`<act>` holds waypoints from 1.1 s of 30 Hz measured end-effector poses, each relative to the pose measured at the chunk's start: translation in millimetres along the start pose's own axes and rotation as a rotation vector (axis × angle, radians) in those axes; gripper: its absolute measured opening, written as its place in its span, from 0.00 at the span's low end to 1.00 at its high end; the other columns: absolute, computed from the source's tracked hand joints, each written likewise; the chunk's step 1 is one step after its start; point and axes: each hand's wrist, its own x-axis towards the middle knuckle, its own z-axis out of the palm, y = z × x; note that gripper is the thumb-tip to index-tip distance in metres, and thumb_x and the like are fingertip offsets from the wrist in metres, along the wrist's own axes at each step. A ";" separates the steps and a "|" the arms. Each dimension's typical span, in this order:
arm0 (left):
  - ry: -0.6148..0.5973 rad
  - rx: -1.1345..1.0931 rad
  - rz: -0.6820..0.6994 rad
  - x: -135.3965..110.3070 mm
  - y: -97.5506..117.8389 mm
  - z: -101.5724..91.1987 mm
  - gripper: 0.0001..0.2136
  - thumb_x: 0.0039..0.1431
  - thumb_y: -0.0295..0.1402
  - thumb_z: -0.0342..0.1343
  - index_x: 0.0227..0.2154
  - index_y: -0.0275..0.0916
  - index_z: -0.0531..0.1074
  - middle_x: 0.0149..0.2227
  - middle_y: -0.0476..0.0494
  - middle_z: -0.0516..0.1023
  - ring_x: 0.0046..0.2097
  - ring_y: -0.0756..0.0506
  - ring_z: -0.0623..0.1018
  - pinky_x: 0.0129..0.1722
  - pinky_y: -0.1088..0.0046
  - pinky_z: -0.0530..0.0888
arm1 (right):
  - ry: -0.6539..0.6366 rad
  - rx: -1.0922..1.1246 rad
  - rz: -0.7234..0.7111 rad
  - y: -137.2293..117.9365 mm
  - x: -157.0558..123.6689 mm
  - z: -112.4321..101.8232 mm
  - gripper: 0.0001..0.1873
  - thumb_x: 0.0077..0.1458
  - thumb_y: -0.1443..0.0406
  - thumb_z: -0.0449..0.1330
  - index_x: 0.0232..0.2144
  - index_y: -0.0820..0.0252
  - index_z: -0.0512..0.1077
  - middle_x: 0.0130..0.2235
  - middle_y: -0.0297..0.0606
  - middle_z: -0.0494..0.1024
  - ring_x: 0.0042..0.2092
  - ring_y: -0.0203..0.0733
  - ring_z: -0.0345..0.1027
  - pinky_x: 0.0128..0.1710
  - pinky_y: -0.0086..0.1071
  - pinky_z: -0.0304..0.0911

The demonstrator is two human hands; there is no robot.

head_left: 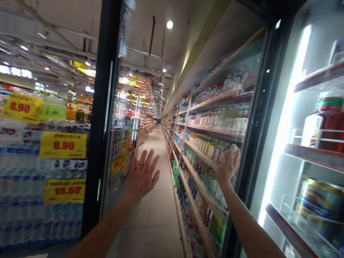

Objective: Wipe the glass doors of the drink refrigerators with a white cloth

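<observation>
My left hand (pixel 143 175) is open with its fingers spread, palm toward the glass of a swung-open fridge door (pixel 103 118) with a black frame. My right hand (pixel 228 165) reaches up against the glass front (pixel 242 89) of the neighbouring fridge section. Its fingers are curled close together, with a small pale shape at the fingertips that is too blurred to name. Behind that glass, rows of drink bottles (pixel 209 145) stand on the shelves.
An open, lit fridge compartment at the right holds a dark red bottle (pixel 329 122) and a large can (pixel 321 202) on wire shelves. Stacked water packs with yellow price signs (pixel 63 145) fill the left. A tiled aisle (pixel 156 215) runs straight ahead.
</observation>
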 end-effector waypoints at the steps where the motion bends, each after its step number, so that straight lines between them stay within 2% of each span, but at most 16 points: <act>1: 0.000 -0.003 -0.001 -0.3 -0.2 0.6 0.24 0.58 0.38 0.49 0.58 0.42 0.58 0.60 0.39 0.60 0.65 0.42 0.50 0.62 0.55 0.45 | -0.042 0.025 -0.104 -14.3 -10.2 0.3 0.24 0.57 0.65 0.45 0.56 0.61 0.62 0.61 0.49 0.58 0.63 0.52 0.47 0.58 0.54 0.48; 4: 0.004 -0.008 -0.007 -0.8 -1.9 2.2 0.25 0.58 0.38 0.49 0.59 0.43 0.56 0.60 0.40 0.60 0.65 0.41 0.51 0.62 0.54 0.45 | -0.179 0.103 -0.466 -53.2 -37.0 0.9 0.24 0.57 0.67 0.47 0.57 0.53 0.61 0.62 0.43 0.57 0.64 0.49 0.44 0.60 0.51 0.45; 7: 0.004 -0.012 -0.007 -0.8 -3.3 2.7 0.27 0.58 0.39 0.50 0.60 0.44 0.53 0.60 0.40 0.60 0.65 0.41 0.51 0.62 0.55 0.46 | -0.239 0.122 -0.604 -58.8 -36.3 2.0 0.25 0.56 0.67 0.48 0.57 0.50 0.60 0.62 0.40 0.57 0.64 0.48 0.45 0.61 0.50 0.42; 9: 0.001 -0.013 -0.007 -0.7 -3.3 2.5 0.28 0.58 0.39 0.50 0.60 0.45 0.52 0.60 0.41 0.60 0.65 0.42 0.51 0.62 0.55 0.45 | -0.193 0.094 -0.489 -46.2 -19.8 4.8 0.25 0.57 0.66 0.47 0.58 0.52 0.59 0.62 0.42 0.57 0.64 0.49 0.45 0.60 0.52 0.42; 11: 0.003 -0.014 -0.010 -0.7 -2.7 2.3 0.28 0.58 0.39 0.50 0.61 0.45 0.52 0.60 0.41 0.60 0.65 0.42 0.51 0.62 0.55 0.45 | -0.085 0.061 -0.261 -34.4 0.5 9.7 0.25 0.59 0.66 0.45 0.58 0.56 0.59 0.62 0.48 0.56 0.64 0.51 0.45 0.59 0.55 0.44; 13: 0.007 -0.018 -0.010 -0.7 -2.1 2.2 0.27 0.58 0.39 0.50 0.60 0.44 0.52 0.60 0.40 0.60 0.65 0.42 0.51 0.62 0.55 0.45 | 0.010 0.045 -0.079 -33.5 13.9 14.6 0.25 0.59 0.65 0.43 0.58 0.60 0.59 0.61 0.52 0.56 0.63 0.53 0.46 0.57 0.57 0.46; 14: 0.009 -0.020 -0.010 -0.7 -2.0 2.3 0.27 0.58 0.39 0.49 0.60 0.44 0.53 0.60 0.40 0.60 0.65 0.41 0.52 0.62 0.55 0.45 | 0.030 0.048 -0.057 -38.1 15.8 16.2 0.24 0.59 0.65 0.43 0.58 0.60 0.59 0.61 0.52 0.56 0.63 0.53 0.46 0.57 0.57 0.46; 16: 0.013 -0.021 -0.009 -0.7 -2.0 2.5 0.26 0.58 0.39 0.49 0.60 0.44 0.54 0.60 0.40 0.60 0.64 0.41 0.52 0.62 0.55 0.45 | -0.008 0.067 -0.159 -54.0 9.9 16.5 0.24 0.59 0.66 0.44 0.58 0.58 0.60 0.61 0.50 0.57 0.64 0.51 0.45 0.58 0.54 0.46; 18: 0.016 -0.026 -0.008 -0.7 -2.3 2.6 0.26 0.58 0.39 0.49 0.60 0.44 0.54 0.60 0.40 0.61 0.64 0.42 0.52 0.62 0.55 0.45 | -0.127 0.102 -0.387 -69.4 -2.0 13.5 0.24 0.58 0.66 0.46 0.57 0.55 0.61 0.61 0.45 0.57 0.64 0.49 0.44 0.60 0.52 0.44; 20: 0.013 -0.031 -0.012 -0.5 -2.7 2.4 0.26 0.58 0.39 0.49 0.60 0.44 0.54 0.60 0.40 0.61 0.64 0.42 0.52 0.63 0.56 0.45 | -0.245 0.132 -0.601 -73.2 -8.7 9.2 0.23 0.57 0.67 0.47 0.54 0.52 0.64 0.61 0.41 0.59 0.64 0.47 0.44 0.61 0.50 0.42; 21: 0.010 -0.033 -0.015 -0.5 -2.7 2.2 0.26 0.58 0.39 0.49 0.60 0.44 0.54 0.60 0.40 0.60 0.64 0.42 0.52 0.63 0.56 0.45 | -0.274 0.131 -0.648 -68.8 -7.3 7.3 0.22 0.56 0.67 0.47 0.53 0.52 0.65 0.60 0.40 0.60 0.64 0.46 0.44 0.61 0.49 0.42; 23: 0.005 -0.034 -0.018 -0.4 -2.6 1.8 0.26 0.58 0.39 0.49 0.60 0.45 0.54 0.60 0.41 0.60 0.64 0.42 0.52 0.63 0.55 0.45 | -0.246 0.105 -0.574 -48.9 6.8 5.3 0.22 0.56 0.66 0.47 0.52 0.54 0.66 0.60 0.42 0.61 0.64 0.47 0.46 0.60 0.50 0.43; 27: 0.019 -0.030 -0.010 -0.5 -1.6 1.8 0.26 0.58 0.39 0.49 0.60 0.45 0.53 0.60 0.41 0.60 0.65 0.41 0.51 0.63 0.54 0.45 | 0.006 0.048 -0.017 -3.8 53.9 9.8 0.25 0.56 0.66 0.43 0.53 0.67 0.65 0.59 0.55 0.60 0.62 0.52 0.50 0.57 0.53 0.49; 29: 0.020 -0.033 -0.011 -0.6 -1.3 2.1 0.27 0.58 0.39 0.49 0.60 0.45 0.53 0.60 0.40 0.60 0.65 0.42 0.51 0.63 0.55 0.45 | 0.071 0.047 0.119 -1.5 64.0 13.7 0.26 0.55 0.66 0.43 0.54 0.71 0.65 0.59 0.58 0.59 0.61 0.54 0.51 0.56 0.54 0.50; 31: 0.018 -0.039 -0.015 -0.8 -1.5 2.6 0.27 0.58 0.39 0.49 0.60 0.45 0.52 0.60 0.40 0.60 0.65 0.41 0.51 0.62 0.54 0.45 | 0.036 0.062 0.032 -17.8 56.6 15.6 0.26 0.56 0.66 0.43 0.54 0.69 0.64 0.60 0.56 0.58 0.62 0.53 0.49 0.57 0.53 0.49; 33: 0.017 -0.040 -0.011 -1.0 -2.4 3.2 0.27 0.58 0.39 0.49 0.61 0.45 0.52 0.60 0.39 0.60 0.64 0.41 0.52 0.62 0.54 0.46 | -0.063 0.090 -0.206 -45.2 36.5 14.8 0.24 0.57 0.66 0.43 0.54 0.61 0.64 0.61 0.49 0.58 0.63 0.50 0.46 0.58 0.51 0.48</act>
